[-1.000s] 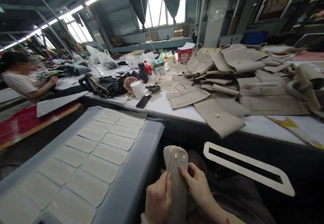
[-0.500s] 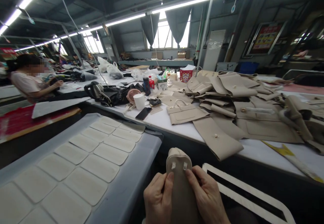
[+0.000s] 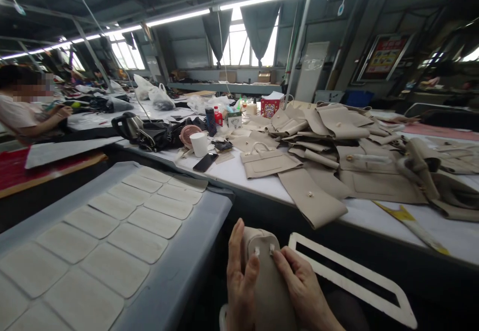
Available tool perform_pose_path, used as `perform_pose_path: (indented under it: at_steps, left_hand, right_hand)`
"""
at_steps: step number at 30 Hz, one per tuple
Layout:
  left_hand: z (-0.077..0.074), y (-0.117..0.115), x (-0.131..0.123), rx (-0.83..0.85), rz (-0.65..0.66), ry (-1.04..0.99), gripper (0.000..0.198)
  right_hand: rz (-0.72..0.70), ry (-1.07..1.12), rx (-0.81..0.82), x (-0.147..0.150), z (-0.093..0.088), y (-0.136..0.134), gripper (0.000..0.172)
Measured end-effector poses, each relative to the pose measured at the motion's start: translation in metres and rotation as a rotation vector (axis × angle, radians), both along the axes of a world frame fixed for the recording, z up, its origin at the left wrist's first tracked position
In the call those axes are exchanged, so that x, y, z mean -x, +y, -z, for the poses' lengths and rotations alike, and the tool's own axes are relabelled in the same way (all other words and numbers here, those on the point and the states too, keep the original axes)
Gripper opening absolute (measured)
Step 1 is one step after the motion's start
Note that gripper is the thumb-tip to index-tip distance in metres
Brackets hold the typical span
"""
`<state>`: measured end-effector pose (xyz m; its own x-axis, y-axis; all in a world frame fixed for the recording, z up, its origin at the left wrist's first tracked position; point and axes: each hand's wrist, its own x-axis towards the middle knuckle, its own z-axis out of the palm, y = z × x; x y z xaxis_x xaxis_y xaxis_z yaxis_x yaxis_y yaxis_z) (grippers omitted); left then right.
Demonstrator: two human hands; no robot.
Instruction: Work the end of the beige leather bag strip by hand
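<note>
A taupe leather bag piece [image 3: 267, 281] with a rounded end stands out in front of me. Two small white tabs show near its tip. My right hand [image 3: 301, 281] pinches its right edge, with the thumb just below the right tab. Along the left side lies my left hand [image 3: 241, 276], its fingers stretched out straight and its thumb lifted close to the left tab. The lower end of the piece runs out of the picture. Right of my hands is a white frame-shaped template [image 3: 352, 276] with a long slot.
Pale rounded panels [image 3: 116, 261] lie in rows on a grey-covered board [image 3: 175, 266] at left. Across the white table [image 3: 269, 188] are heaped taupe bag parts [image 3: 329, 126], a phone [image 3: 205, 162], a white cup [image 3: 199, 144] and a pink fan [image 3: 187, 135]. A co-worker [image 3: 22, 111] sits far left.
My left hand has loosened its pinch, and its fingers have straightened upward along the bag piece. My right hand still grips the edge. The view has shifted slightly to the right.
</note>
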<state>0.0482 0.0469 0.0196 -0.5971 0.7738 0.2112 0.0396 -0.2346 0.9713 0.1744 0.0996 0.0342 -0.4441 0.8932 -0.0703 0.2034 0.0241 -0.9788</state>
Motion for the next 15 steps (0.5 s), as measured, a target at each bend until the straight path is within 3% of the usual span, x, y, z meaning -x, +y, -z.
perform_pose_path:
  at_steps: [3,6,8,12,15]
  left_hand:
    - [-0.002,0.011,0.012,0.023,0.234,-0.024,0.046]
    - [-0.004,0.014,0.015,0.078,0.270,-0.075,0.044]
    - [-0.005,0.014,0.011,0.058,0.256,-0.053,0.045]
    - [-0.006,0.020,0.002,-0.030,0.235,0.012,0.054]
    - [-0.006,0.024,0.000,0.009,0.179,0.029,0.065]
  right_hand:
    - [-0.015,-0.052,-0.003,-0.006,-0.002,-0.002,0.053]
    - [-0.043,-0.177,-0.148,-0.012,-0.001,0.004,0.045]
    - [-0.029,-0.243,-0.390,-0.015,0.003,0.014,0.040]
    - [-0.037,-0.335,-0.943,-0.012,0.019,0.041,0.049]
    - [-0.040,-0.316,-1.220,-0.010,0.032,0.059,0.042]
